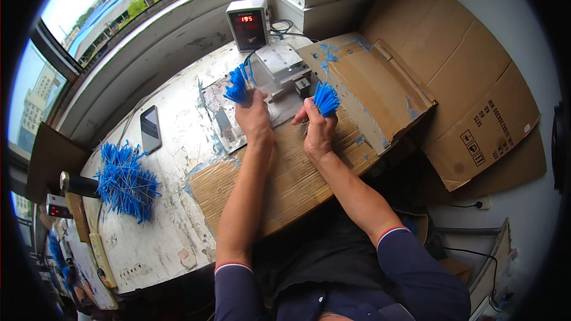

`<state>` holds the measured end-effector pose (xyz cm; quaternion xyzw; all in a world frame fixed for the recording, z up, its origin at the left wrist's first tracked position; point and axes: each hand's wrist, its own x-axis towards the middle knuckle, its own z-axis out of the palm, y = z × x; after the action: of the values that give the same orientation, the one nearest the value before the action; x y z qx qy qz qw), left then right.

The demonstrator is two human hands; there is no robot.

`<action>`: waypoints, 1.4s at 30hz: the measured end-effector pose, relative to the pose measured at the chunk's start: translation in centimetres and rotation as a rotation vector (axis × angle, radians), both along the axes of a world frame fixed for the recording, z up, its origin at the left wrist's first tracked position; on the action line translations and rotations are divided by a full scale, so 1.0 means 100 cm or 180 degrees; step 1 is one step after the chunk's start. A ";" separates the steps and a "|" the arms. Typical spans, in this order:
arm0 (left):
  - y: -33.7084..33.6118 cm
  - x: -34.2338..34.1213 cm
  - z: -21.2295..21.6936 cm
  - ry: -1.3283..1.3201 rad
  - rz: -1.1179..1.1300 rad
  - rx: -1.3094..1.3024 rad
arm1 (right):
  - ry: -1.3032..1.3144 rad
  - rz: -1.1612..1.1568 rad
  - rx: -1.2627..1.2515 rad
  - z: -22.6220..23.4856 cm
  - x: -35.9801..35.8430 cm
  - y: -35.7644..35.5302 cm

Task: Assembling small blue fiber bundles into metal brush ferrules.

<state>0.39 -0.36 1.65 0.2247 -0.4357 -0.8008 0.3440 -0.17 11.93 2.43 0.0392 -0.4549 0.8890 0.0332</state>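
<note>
My left hand (254, 117) is closed round a bundle of thin wires with blue ends (239, 85), the blue tips fanning upward. A second bundle of blue-ended wires (326, 99) stands up out of my right hand (319, 126), whose fingers are wrapped round its lower part. Both hands are over the cardboard sheet (285, 181) at the front of the table. Between and beyond them sits a small metal machine (279, 62) with a dark block (303, 87) at its front. Its wires' lower ends are mostly hidden by my fingers.
A loose pile of blue-ended wires (126, 181) lies at the left, near a phone (151, 128) and a dark cylinder (80, 184). Behind the machine stands a white counter box with red digits (248, 25). Flattened cardboard (380, 89) covers the right side; a power strip (102, 260) hangs along the left edge.
</note>
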 end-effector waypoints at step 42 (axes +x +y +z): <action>0.013 0.055 0.027 -0.1390 -0.1084 -0.2425 | -0.0533 0.0699 -0.0187 -0.009 -0.041 0.012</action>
<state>5.94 0.92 4.38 0.1710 -0.7914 -0.5630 0.1660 -4.31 13.09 1.51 0.0134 -0.4229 0.9004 -0.1012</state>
